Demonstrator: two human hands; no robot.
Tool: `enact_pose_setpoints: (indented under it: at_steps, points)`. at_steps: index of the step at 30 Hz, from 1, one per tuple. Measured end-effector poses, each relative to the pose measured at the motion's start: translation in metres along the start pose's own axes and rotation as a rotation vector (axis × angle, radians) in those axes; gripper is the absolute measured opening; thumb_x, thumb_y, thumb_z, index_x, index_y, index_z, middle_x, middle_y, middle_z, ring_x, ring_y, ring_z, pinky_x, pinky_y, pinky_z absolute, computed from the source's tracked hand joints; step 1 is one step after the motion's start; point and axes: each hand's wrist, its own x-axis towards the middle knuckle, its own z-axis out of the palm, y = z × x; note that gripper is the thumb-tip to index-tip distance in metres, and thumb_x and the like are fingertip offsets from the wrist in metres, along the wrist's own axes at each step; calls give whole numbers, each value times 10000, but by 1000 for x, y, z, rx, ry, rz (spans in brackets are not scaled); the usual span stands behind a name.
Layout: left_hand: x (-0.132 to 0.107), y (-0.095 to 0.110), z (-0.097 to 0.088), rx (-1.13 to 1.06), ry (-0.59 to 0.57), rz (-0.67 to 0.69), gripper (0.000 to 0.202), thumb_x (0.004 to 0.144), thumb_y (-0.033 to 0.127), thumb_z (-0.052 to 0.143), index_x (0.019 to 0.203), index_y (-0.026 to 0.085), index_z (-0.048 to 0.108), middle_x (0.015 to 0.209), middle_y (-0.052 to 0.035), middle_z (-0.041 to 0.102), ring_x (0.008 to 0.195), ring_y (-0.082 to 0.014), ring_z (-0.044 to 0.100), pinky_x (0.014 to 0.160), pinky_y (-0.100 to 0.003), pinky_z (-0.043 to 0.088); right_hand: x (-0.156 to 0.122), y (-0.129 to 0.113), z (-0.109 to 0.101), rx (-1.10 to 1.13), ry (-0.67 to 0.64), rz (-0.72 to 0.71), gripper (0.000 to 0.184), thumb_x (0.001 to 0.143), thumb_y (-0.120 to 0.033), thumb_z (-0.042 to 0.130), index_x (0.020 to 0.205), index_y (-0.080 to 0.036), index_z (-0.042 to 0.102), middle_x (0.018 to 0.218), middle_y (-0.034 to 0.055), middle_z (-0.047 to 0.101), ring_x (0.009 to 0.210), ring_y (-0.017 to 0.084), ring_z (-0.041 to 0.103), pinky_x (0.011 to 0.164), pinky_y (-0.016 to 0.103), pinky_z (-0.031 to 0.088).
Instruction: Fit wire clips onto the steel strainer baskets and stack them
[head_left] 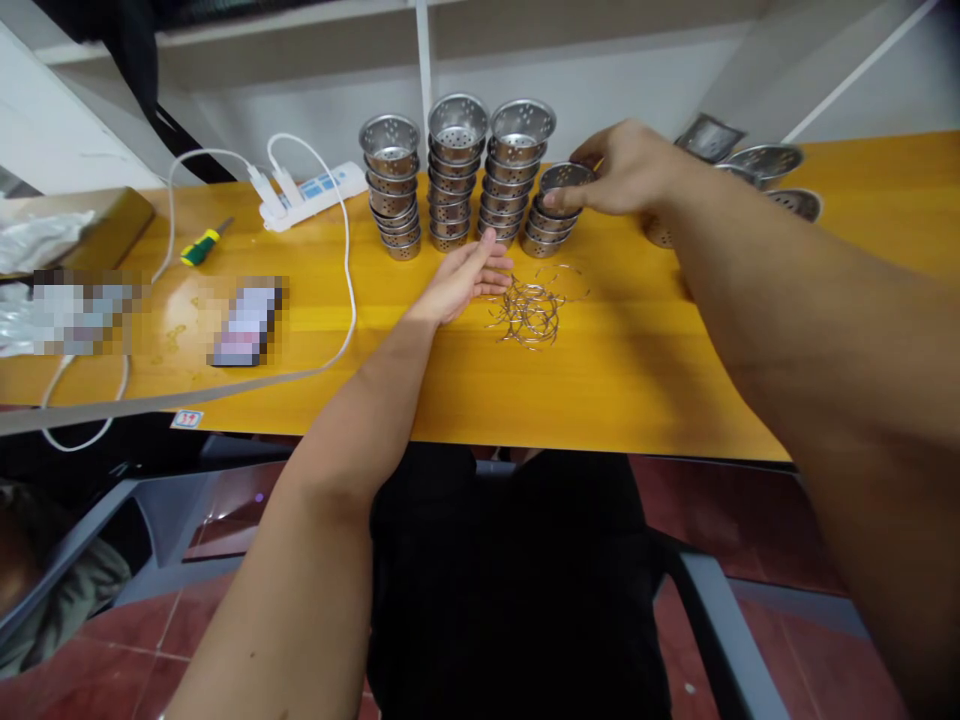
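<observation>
Stacks of perforated steel strainer cups (pixel 454 170) stand in a row at the back of the yellow table (pixel 615 390). My right hand (pixel 626 168) reaches over the shortest, rightmost stack (pixel 553 218) and grips its top cup (pixel 564 177) with closed fingers. My left hand (pixel 469 280) lies flat on the table with fingers stretched out, touching the left edge of a tangle of thin wire rings (pixel 531 312). It holds nothing.
A white power strip (pixel 311 192) with plugs and cables lies at the back left, next to a green and yellow screwdriver (pixel 202 245). A phone (pixel 247 322) and plastic bags (pixel 37 240) sit at the left. More steel cups (pixel 769 160) lie at the back right.
</observation>
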Motion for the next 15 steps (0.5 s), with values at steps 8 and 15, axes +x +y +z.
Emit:
enact_pose_setpoints:
  at_steps: [8,15]
  points:
    - [-3,3,4,30,24,-27,707,1229,901,724,1269,200,805,1232,-141,908,997,-191,880,943,-287,716,-22,-17,1,75,-29,146,739,1061,-286,1148,1687,7,888,1491,237,908,1208,226,796,1208,476,633]
    - [-5,6,4,37,40,-12,701,1225,896,735,1252,200,809,1155,-121,897,974,-189,876,946,-298,715,-24,-9,8,80,-1,102,877,1094,-337,1119,1798,47,764,1704,316,818,1464,261,821,1265,384,592]
